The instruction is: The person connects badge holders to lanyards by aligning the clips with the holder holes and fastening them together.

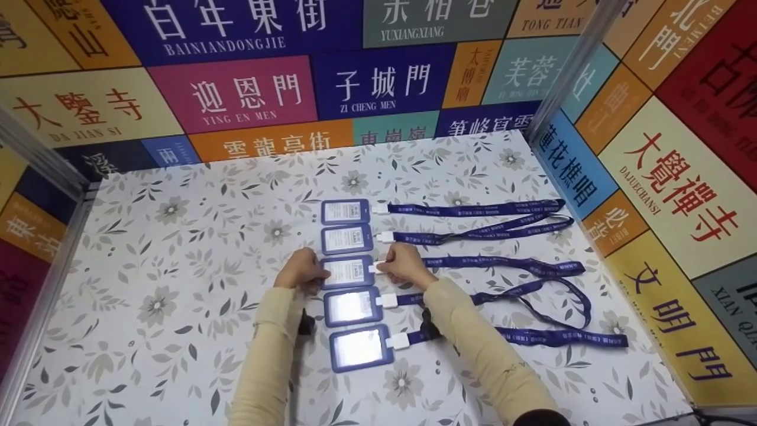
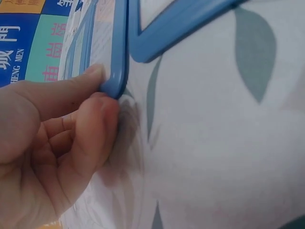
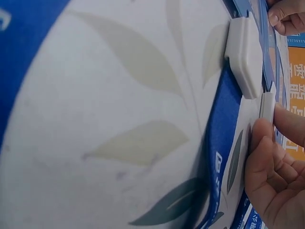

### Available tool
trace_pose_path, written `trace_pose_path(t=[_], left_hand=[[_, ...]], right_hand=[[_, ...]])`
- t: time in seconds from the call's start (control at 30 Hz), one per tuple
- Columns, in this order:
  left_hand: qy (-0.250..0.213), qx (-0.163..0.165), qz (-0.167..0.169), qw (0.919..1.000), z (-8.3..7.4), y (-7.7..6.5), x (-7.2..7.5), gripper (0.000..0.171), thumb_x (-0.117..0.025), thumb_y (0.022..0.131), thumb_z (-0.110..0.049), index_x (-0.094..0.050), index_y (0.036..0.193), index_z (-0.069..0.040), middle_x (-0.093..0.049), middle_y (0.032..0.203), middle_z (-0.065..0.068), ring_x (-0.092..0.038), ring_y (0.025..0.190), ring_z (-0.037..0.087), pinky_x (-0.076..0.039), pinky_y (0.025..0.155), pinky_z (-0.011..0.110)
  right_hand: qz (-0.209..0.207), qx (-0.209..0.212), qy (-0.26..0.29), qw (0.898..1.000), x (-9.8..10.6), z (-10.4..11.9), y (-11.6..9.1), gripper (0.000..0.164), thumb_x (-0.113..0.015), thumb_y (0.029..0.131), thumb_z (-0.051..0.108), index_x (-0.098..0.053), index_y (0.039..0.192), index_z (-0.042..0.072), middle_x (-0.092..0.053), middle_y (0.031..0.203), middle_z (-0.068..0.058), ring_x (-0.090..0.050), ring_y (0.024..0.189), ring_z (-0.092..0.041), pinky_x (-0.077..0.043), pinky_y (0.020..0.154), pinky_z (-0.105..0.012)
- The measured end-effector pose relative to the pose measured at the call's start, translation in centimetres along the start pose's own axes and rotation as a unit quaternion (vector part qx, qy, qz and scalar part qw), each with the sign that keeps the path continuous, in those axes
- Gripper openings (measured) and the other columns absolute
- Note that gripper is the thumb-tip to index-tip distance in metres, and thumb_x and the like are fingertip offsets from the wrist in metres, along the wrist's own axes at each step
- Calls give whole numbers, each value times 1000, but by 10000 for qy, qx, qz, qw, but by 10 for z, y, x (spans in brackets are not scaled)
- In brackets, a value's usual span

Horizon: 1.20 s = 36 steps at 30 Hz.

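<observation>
Blue-framed badge holders lie in a column on the table, each joined by a white clip to a dark blue lanyard. My left hand (image 1: 300,269) pinches the left edge of the middle badge holder (image 1: 348,271). In the left wrist view, thumb and forefinger grip a corner of its blue frame (image 2: 114,78). At the other end of that badge holder, my right hand (image 1: 405,264) pinches its white clip (image 3: 268,107) between thumb and forefinger. The middle lanyard (image 1: 502,263) runs rightward from behind this hand.
Above it lie two badge holders, the top one (image 1: 345,212) and the second (image 1: 347,239). Below are the fourth (image 1: 353,306) and the bottom one (image 1: 362,349), both glaring with light. Their lanyards stretch right, one looping (image 1: 585,305). Printed sign panels (image 1: 236,94) stand behind the flowered table (image 1: 195,236).
</observation>
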<state>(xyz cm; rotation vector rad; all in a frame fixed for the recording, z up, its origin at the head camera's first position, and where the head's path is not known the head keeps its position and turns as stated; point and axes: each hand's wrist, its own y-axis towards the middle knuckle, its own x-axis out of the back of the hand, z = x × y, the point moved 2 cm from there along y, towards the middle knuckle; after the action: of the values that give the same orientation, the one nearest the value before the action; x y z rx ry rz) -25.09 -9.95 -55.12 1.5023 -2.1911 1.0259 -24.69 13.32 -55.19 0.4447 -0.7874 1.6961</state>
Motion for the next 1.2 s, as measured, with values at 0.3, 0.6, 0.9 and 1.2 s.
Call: trace_pose_path(t=[0.3,0.6,0.9,1.2], left_hand=[[169,-196,-378,9990,-2,-6,-2,18,-66,74,-9,-53,63,-5,-54,52,3,-48,41,12,-39,41,21],[923,-1238,-1039,9825,-9,-17,-4,14,-60,80,-7,-56,67,-3,-50,55,1,-45,48,14,-38,45,27],[1216,-1625,-1424,9688,-10,-35,-1,12,-59,81,-6,-57,69,-6,-52,56,2,-47,50,17,-41,48,32],[1243,-2006,-1615,9582,-11,-54,1,16,-60,81,-7,-54,66,-9,-48,55,-1,-45,51,16,-40,50,32]], right_hand=[[-95,273,-94,9995,5,-4,-3,16,-70,75,9,-58,80,-1,-59,62,-5,-52,42,-9,-47,43,-23],[-283,459,-149,9984,17,-8,-11,18,-70,76,10,-62,88,-1,-59,59,-3,-49,42,-8,-43,43,-22],[-212,654,-416,9968,24,-7,-15,14,-70,76,14,-61,77,3,-56,59,-2,-51,50,-12,-43,48,-25],[-50,1087,-386,9933,34,-8,-2,16,-69,75,10,-60,84,1,-60,65,-6,-51,51,-11,-44,47,-24]])
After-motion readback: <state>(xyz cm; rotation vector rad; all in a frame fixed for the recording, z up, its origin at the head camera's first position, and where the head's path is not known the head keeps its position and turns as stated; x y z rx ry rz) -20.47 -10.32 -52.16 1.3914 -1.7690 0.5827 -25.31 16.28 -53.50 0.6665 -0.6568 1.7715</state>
